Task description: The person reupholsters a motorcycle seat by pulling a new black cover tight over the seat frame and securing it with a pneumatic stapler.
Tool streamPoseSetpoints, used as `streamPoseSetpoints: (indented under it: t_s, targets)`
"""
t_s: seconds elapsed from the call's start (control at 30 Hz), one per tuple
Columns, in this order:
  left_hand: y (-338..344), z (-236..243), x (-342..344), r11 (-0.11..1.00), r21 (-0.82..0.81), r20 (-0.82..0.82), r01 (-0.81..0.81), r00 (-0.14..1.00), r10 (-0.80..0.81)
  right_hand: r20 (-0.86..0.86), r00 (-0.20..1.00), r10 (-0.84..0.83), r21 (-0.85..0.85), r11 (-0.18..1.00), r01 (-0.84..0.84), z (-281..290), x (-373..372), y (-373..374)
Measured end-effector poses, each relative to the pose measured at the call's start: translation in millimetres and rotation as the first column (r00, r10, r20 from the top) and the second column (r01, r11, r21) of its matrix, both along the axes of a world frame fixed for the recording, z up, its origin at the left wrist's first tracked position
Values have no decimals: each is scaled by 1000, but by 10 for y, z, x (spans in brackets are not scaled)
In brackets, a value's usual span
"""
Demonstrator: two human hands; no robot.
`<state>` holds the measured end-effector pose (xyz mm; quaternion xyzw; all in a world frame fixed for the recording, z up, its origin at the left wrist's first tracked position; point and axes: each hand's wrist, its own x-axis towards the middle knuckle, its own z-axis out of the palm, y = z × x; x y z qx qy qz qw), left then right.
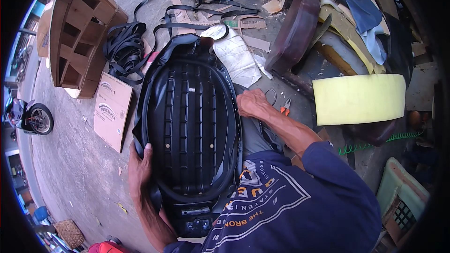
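A long black motorcycle seat (pixel 192 126) lies underside up in front of me, its ribbed plastic base showing. Black cover material (pixel 145 93) is folded around its rim, loose in places. My left hand (pixel 140 164) grips the lower left side, thumb on top of the edge and the other fingers hidden beneath. At the right edge, my right hand (pixel 251 103) is closed in a fist against the seat cover; its fingertips are partly hidden. Pliers with orange handles (pixel 285 107) lie on the ground just right of that hand.
Coiled black strapping (pixel 124 49) lies beyond the seat's left, near a wooden frame (pixel 79 37) and a cardboard piece (pixel 112 110). A yellow foam block (pixel 358 99) stands at right, before a maroon cushion (pixel 295 28). A green coiled hose (pixel 379 140) runs below it. A motorcycle (pixel 30 117) is far left.
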<state>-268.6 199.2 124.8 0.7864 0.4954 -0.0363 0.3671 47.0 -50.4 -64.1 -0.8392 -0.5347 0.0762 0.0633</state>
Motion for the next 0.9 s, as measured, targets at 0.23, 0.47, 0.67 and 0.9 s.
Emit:
streamPoseSetpoints:
  t_s: [0.23,0.47,0.67,0.9]
  targets:
    - [1,-8,-57,1000,6,-58,-14,998,15,-118,993,-11,-26,1000,8,667,-203,205]
    - [89,-80,-47,1000,13,-70,24,997,-23,-374,906,-200,-344,937,65,532,24,64]
    - [101,-86,-41,1000,-18,-72,3,997,-4,-328,923,-202,-408,911,54,662,17,181]
    - [95,-102,-91,999,-29,-61,12,998,-14,-745,423,-516,-496,852,166,395,432,-89]
